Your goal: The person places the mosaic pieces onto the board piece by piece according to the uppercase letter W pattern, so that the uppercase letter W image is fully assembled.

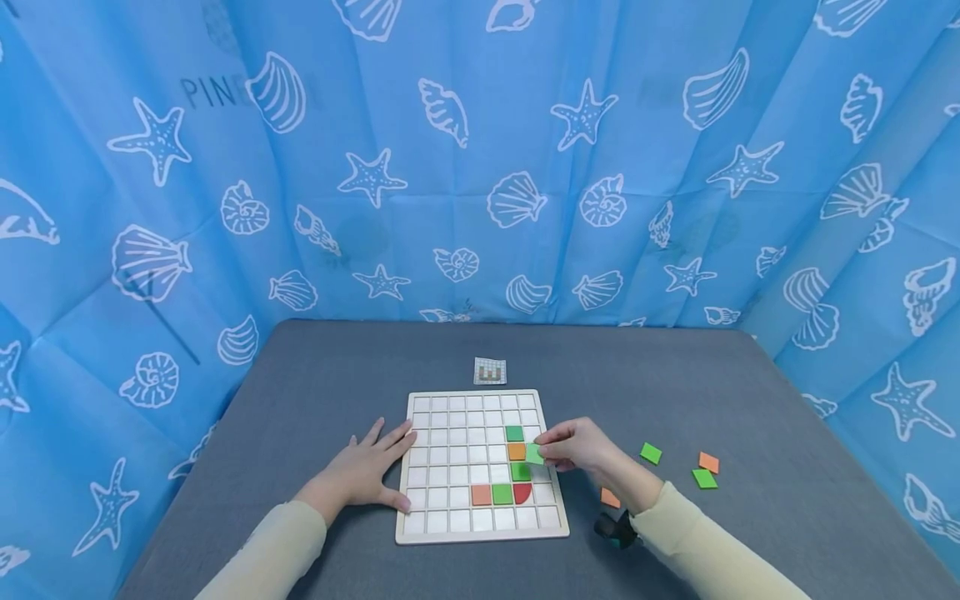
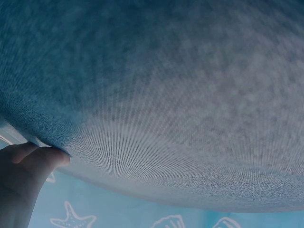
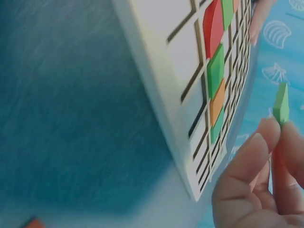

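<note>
The light green tile (image 1: 535, 453) is in the air over the right part of the white gridded board (image 1: 437, 522), beside the orange tile (image 1: 517, 452) seated in its cell. The right-hand grip (image 1: 581, 446) pinches it between thumb and fingertips along its right margin, leaving most of the piece projecting free; the right wrist view shows it nearly edge-on, thin and flat, apart from the board. It looks stiff and should weigh very little, so a light pinch ought to be enough. Its smooth-looking faces may let it pivot or slide if the fingertips bear too near a corner; the middle of one margin, thumb on one face and fingertips on the other, seems the sound place to hold it. Breakage looks unlikely, though a drop could jog the neighbouring pieces, such as the red quarter-round tile (image 1: 522, 492). A loose green tile (image 1: 651, 452) lying flat on the grey surface (image 1: 360, 358) would probably be harder to take up, offering only its thin edges. The left-hand grip (image 1: 367, 471) holds no tile: its fingers are spread, touching the board's left edge, which may help steady it.
</note>
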`<state>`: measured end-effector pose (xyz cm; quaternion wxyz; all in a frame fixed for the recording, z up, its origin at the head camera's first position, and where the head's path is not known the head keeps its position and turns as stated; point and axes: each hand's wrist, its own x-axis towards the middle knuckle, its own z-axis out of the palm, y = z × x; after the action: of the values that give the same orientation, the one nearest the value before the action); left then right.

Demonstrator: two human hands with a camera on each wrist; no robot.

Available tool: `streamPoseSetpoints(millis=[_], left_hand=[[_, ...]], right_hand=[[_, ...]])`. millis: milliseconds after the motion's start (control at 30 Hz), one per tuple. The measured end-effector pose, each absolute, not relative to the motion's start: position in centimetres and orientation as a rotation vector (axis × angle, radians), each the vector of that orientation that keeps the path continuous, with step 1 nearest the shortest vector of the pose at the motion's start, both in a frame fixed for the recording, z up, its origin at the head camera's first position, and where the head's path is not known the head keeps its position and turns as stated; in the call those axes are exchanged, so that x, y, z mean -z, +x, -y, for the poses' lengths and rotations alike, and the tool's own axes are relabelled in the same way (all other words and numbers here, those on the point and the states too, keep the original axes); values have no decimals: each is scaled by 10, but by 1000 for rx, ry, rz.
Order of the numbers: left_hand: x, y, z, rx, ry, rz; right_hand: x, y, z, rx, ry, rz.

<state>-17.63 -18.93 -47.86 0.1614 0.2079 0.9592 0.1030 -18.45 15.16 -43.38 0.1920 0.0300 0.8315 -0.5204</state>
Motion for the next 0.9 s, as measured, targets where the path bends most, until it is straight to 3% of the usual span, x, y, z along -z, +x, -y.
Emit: streamPoseSetpoints(millis=[900], left_hand=[[478, -177, 190, -297, 589, -2741]], right_hand=[[450, -179, -92, 1453, 20, -2303]])
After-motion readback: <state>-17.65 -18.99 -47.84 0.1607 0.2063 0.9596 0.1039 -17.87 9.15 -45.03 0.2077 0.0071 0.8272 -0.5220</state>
